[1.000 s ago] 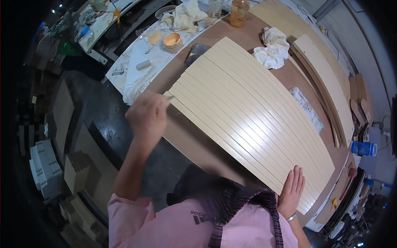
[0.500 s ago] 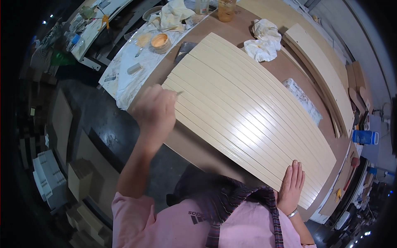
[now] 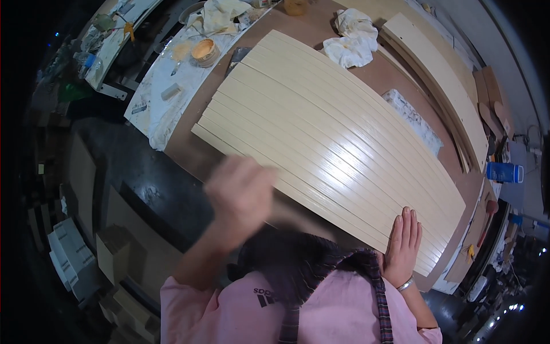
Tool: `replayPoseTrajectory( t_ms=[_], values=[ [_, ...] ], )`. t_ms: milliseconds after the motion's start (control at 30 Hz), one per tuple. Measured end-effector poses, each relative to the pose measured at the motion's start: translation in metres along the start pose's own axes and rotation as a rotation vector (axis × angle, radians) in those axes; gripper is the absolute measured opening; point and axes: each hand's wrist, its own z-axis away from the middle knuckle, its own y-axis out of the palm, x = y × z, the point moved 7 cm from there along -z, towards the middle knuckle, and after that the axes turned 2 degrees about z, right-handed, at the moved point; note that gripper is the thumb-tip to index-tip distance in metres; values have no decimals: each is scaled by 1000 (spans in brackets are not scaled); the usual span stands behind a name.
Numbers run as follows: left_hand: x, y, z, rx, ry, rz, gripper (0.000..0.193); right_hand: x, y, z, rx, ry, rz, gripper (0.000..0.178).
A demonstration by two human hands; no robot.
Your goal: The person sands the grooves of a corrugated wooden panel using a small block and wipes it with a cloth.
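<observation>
A long cream-coloured grooved panel (image 3: 309, 109) lies slantwise on the brown work surface, with narrow lines running along it and a bright glare near its middle. My left hand (image 3: 240, 189), blurred by motion, is closed at the panel's near edge, left of its middle. Whatever its curled fingers hold cannot be made out. Flat on the panel's near right corner rests my right hand (image 3: 404, 243), its fingers stretched out and holding nothing.
Crumpled white cloths (image 3: 350, 43) lie beyond the panel. An open tub of orange paste (image 3: 204, 51) stands on stained sheeting at the far left. A paint-smeared block (image 3: 412, 117) touches or nears the far edge, and long boards (image 3: 441, 86) lie behind it.
My left hand has moved right and nearer to me along the panel's near edge; a thin dark tip showed at its fingers before. My right hand keeps its place on the panel.
</observation>
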Motion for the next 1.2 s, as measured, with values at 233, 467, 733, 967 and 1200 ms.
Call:
replayPoseTrajectory(
  t_ms=[233, 467, 733, 967, 1200],
  values=[
    [-36, 11, 12, 120, 34, 89, 11, 0, 0, -1, -10, 14, -17, 88],
    [-9, 2, 12, 31, -24, 100, 13, 0, 2, 0, -12, 21, -18, 88],
    [59, -6, -36, -65, -174, -90, 11, 1, 0, -1, -13, 21, -16, 90],
    [61, 18, -61, 10, -144, -174, 12, -3, 2, 0, -20, 30, -21, 92],
    [77, 7, -69, -64, -189, -134, 11, -4, 4, 2, -19, 27, -31, 92]
  ],
)
